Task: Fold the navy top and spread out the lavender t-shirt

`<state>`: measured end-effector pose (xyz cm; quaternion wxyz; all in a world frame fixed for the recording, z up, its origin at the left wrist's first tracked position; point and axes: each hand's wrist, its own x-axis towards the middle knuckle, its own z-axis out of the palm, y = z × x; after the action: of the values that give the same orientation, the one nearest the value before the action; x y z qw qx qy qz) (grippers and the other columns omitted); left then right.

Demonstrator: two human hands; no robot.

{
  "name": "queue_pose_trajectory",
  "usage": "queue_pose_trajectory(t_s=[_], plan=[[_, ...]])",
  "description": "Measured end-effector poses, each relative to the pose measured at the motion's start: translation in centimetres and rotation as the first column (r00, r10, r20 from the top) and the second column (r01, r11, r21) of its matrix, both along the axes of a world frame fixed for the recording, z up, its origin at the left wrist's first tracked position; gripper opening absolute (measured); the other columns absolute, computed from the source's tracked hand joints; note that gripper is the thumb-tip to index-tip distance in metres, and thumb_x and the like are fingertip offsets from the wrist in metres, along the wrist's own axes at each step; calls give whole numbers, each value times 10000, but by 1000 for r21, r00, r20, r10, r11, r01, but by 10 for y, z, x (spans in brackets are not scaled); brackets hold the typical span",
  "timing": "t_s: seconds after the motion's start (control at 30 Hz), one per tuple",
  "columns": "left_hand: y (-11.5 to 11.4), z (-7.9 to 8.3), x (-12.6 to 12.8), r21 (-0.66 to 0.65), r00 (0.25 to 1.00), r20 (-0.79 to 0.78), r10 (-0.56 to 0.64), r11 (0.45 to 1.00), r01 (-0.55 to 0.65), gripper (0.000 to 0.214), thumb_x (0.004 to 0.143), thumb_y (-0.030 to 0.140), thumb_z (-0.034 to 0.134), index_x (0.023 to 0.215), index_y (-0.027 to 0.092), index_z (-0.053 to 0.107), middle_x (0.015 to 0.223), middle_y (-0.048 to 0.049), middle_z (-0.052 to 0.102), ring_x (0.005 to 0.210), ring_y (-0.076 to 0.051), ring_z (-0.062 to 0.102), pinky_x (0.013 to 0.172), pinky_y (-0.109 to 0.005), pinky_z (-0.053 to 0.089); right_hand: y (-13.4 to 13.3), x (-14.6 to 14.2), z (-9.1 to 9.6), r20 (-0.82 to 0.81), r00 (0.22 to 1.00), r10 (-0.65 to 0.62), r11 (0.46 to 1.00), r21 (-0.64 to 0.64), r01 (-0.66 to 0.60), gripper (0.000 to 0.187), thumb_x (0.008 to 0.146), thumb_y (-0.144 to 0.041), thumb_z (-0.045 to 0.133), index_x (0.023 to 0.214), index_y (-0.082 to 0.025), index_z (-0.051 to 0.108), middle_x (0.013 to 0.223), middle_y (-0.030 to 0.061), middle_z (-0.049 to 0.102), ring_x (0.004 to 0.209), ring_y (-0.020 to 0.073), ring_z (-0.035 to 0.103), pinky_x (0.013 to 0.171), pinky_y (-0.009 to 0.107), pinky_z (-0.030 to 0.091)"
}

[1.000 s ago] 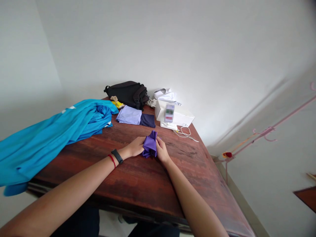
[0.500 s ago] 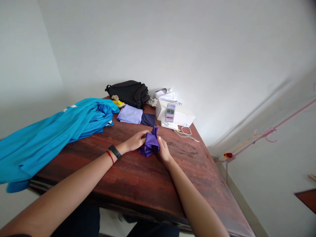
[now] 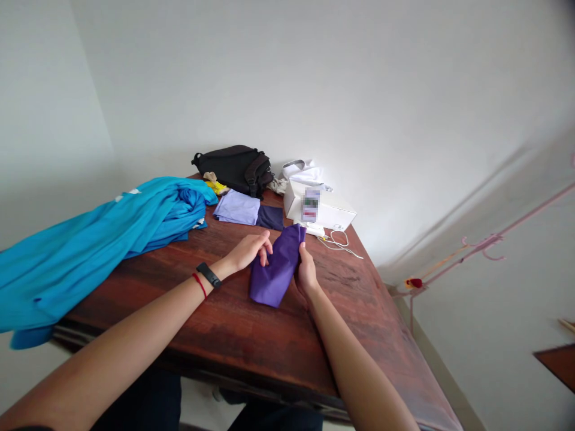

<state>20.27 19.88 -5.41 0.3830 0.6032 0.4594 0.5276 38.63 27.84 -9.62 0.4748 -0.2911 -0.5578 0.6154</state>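
A purple cloth (image 3: 275, 269) lies on the reddish-brown wooden table (image 3: 224, 311), drawn out into a long, flatter shape. My right hand (image 3: 306, 272) grips its right edge near the upper end. My left hand (image 3: 247, 251) sits just left of the cloth, its fingertips close to the cloth's upper left edge and its fingers slightly apart. I cannot tell whether those fingertips touch the fabric. A black band and a red thread circle my left wrist.
A crumpled bright blue garment (image 3: 112, 227) spreads over the table's left side and past its edge. Behind my hands lie a folded lilac cloth (image 3: 236, 208), a navy cloth (image 3: 270, 217), a black bag (image 3: 233, 167), and a white box (image 3: 318, 211) with a white cable (image 3: 340, 243).
The purple cloth has gone from a bunched heap to a longer, flatter shape. My left hand has come away from it, while my right hand keeps hold of its edge.
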Motion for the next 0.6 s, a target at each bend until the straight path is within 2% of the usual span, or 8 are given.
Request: queue_pose_trajectory(t_s=[0.1, 0.17, 0.3, 0.4, 0.53, 0.6], plan=[[-1, -1, 1, -4, 999, -38, -27, 1000, 27, 568, 982, 656, 405, 871, 151, 639, 543, -23, 637, 504, -173, 627, 565, -260, 479, -7, -2, 4, -63, 995, 71, 997, -13, -72, 577, 876, -695, 560, 1048, -177, 749, 925, 57, 758, 906, 248, 668, 821, 351, 515], [-4, 0, 3, -11, 997, -44, -61, 998, 60, 523, 965, 647, 464, 896, 154, 625, 591, -21, 648, 528, -172, 632, 533, -249, 478, -13, -3, 8, -47, 989, 142, 990, 10, -142, 541, 892, -660, 577, 1055, -174, 750, 959, 66, 759, 939, 253, 668, 858, 361, 518], [-8, 1, 6, 6, 996, -86, -35, 999, 36, 446, 917, 581, 605, 985, 145, 668, 640, -13, 650, 574, -168, 631, 532, -242, 478, -24, -1, 20, 166, 943, 289, 938, 150, -314, 484, 911, -643, 578, 909, -191, 752, 1004, 70, 739, 974, 245, 639, 933, 367, 490], [-8, -1, 9, 9, 991, -126, 35, 999, -34, 408, 917, 503, 619, 1087, 140, 696, 680, -22, 672, 592, -175, 637, 533, -248, 477, -28, 0, 26, 278, 902, 332, 889, 227, -397, 475, 906, -659, 573, 852, -216, 733, 1040, 61, 714, 1015, 241, 614, 980, 362, 465], [-5, -4, 11, -4, 987, -145, 72, 997, -73, 375, 978, 433, 485, 1054, 143, 710, 702, -39, 694, 628, -193, 660, 589, -273, 509, -24, -2, 20, 202, 925, 322, 923, 151, -354, 478, 920, -646, 553, 863, -200, 716, 927, 54, 722, 869, 223, 631, 864, 352, 503], [-3, -4, 9, 70, 982, -148, 120, 991, -111, 356, 982, 402, 466, 1028, 154, 717, 811, -58, 733, 786, -219, 698, 745, -307, 544, -18, -2, 13, 129, 960, 247, 960, 103, -261, 458, 894, -631, 599, 884, -189, 715, 923, 52, 734, 842, 222, 642, 828, 347, 513]])
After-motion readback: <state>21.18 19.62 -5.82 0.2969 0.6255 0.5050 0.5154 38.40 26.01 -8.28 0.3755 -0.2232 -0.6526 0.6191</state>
